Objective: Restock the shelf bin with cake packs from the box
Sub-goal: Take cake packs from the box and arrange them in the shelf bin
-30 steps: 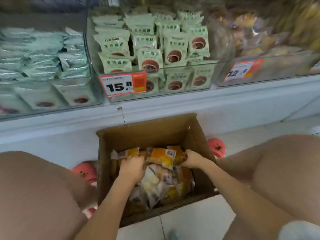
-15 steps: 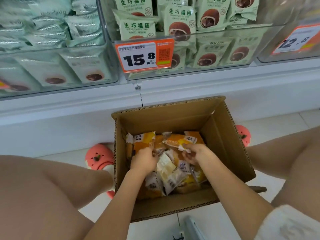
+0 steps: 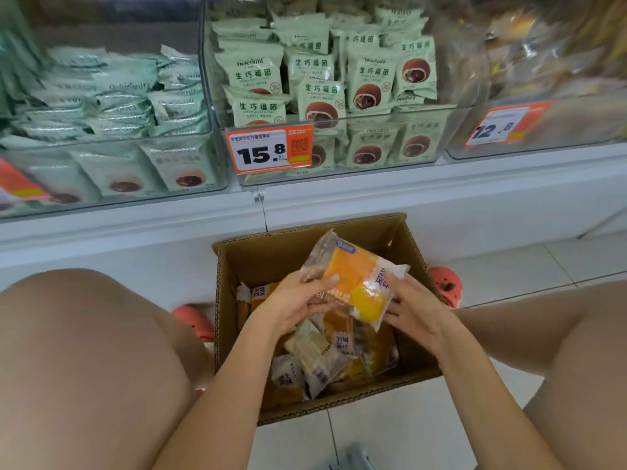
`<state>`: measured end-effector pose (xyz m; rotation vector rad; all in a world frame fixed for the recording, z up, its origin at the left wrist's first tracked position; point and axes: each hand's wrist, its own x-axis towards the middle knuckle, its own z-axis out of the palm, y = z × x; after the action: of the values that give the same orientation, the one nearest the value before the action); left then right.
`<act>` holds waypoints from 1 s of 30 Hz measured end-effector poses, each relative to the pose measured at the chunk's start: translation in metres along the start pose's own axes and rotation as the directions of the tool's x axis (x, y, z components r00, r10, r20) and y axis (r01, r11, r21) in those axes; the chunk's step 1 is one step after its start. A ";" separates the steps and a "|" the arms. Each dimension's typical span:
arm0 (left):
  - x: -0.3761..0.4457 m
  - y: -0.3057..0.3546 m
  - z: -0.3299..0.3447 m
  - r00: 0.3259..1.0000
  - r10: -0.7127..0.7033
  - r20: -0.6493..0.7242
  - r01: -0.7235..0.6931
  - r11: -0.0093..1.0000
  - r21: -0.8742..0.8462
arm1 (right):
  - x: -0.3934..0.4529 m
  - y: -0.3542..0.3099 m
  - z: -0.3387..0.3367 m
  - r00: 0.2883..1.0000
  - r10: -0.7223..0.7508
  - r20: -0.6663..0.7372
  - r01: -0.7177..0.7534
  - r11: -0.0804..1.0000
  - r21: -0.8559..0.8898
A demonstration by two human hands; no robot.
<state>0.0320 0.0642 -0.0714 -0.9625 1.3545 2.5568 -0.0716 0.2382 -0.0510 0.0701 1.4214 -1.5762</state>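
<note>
An open cardboard box (image 3: 258,262) stands on the floor between my knees, with several orange and white cake packs (image 3: 319,361) lying loose inside. Above it I hold a stack of orange cake packs (image 3: 356,283) between both hands. My left hand (image 3: 295,303) grips the stack's left side, thumb on top. My right hand (image 3: 414,307) holds its right end from below and the side. A clear shelf bin (image 3: 390,171) with green packs and a 15.8 price tag sits straight ahead above the box.
A second clear bin (image 3: 112,171) of pale green packs is at the left, another bin (image 3: 543,130) with a 12.8 tag at the right. A white shelf ledge (image 3: 441,205) runs across. Pink shoes (image 3: 444,286) flank the box on the tiled floor.
Both hands gathered packs inside the box and have lifted a stack up above its rim. The view has moved closer to the shelf.
</note>
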 end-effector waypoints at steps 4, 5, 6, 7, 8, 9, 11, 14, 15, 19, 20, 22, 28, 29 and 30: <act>-0.019 0.022 0.024 0.991 0.125 0.045 -0.128 0.990 0.054 | -0.027 -0.037 0.003 0.995 -0.100 0.023 0.102 0.992 -0.078; -0.025 0.032 0.030 0.986 0.159 0.054 -0.162 0.984 0.069 | -0.035 -0.047 0.004 0.992 -0.117 0.048 0.121 0.988 -0.098; -0.030 0.043 0.036 0.979 0.194 0.068 -0.199 0.976 0.092 | -0.042 -0.060 0.007 0.988 -0.134 0.072 0.142 0.982 -0.125; -0.036 0.055 0.042 0.970 0.229 0.083 -0.238 0.963 0.122 | -0.050 -0.072 0.010 0.983 -0.161 0.083 0.172 0.973 -0.152; -0.041 0.069 0.048 0.961 0.262 0.092 -0.274 0.950 0.152 | -0.057 -0.085 0.014 0.977 -0.195 0.085 0.208 0.963 -0.173; -0.047 0.083 0.056 0.951 0.294 0.094 -0.307 0.935 0.176 | -0.063 -0.098 0.018 0.968 -0.239 0.076 0.249 0.950 -0.186; -0.057 0.115 0.073 0.920 0.386 0.072 -0.392 0.892 0.224 | -0.074 -0.125 0.027 0.939 -0.337 0.065 0.343 0.921 -0.182; -0.075 0.168 0.103 0.839 0.543 0.025 -0.515 0.780 0.356 | -0.090 -0.169 0.039 0.872 -0.487 0.044 0.488 0.859 -0.157; -0.079 0.187 0.111 0.802 0.597 0.017 -0.554 0.733 0.395 | -0.096 -0.183 0.043 0.845 -0.534 0.035 0.533 0.833 -0.152; -0.091 0.260 0.137 0.539 0.841 0.050 -0.696 0.411 0.588 | -0.117 -0.246 0.058 0.720 -0.694 0.019 0.690 0.713 -0.122; -0.092 0.277 0.142 0.458 0.884 0.092 -0.701 0.295 0.650 | -0.121 -0.263 0.062 0.685 -0.729 -0.002 0.723 0.680 -0.121; -0.096 0.309 0.153 0.304 0.935 0.180 -0.662 0.072 0.746 | -0.129 -0.296 0.068 0.617 -0.786 -0.035 0.776 0.616 -0.135; -0.086 0.392 0.189 0.053 0.915 0.400 -0.387 -0.350 0.853 | -0.133 -0.394 0.079 0.424 -0.895 -0.139 0.815 0.444 -0.372; -0.080 0.404 0.195 0.052 0.903 0.426 -0.369 -0.379 0.849 | -0.131 -0.409 0.078 0.404 -0.901 -0.156 0.810 0.432 -0.397; -0.075 0.415 0.202 0.056 0.890 0.452 -0.365 -0.403 0.839 | -0.130 -0.423 0.077 0.396 -0.903 -0.164 0.815 0.429 -0.390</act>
<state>-0.1552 -0.0151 0.3499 -0.2239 4.0387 0.5654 -0.2443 0.1888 0.3608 -0.7245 2.1368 -2.2843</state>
